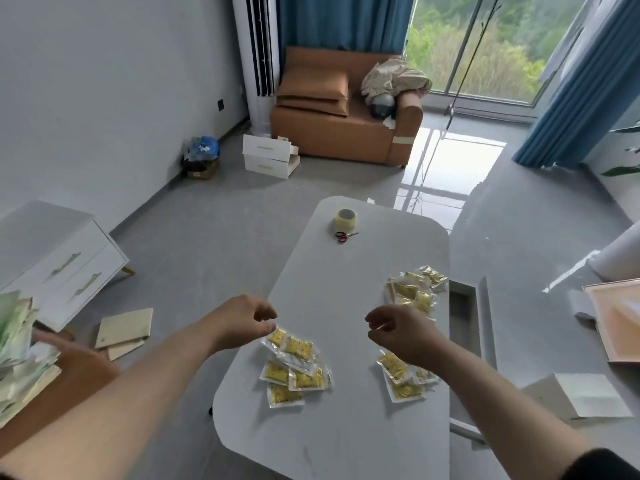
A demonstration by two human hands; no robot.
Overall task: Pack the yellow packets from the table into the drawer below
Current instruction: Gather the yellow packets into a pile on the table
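Both forearms reaching over a pale counter [346, 445]. Left hand [242, 320] loosely curled, empty, thumb just touching the near pile of yellow packets [296, 368]. Right hand [398, 330] half-closed, empty, between two more heaps. Open drawer [464, 306] at the counter's right edge, nearer the right hand.

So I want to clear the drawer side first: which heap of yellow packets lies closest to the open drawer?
The far right heap of yellow packets, at the table's right edge beside the open drawer; the other two lie nearer the person.
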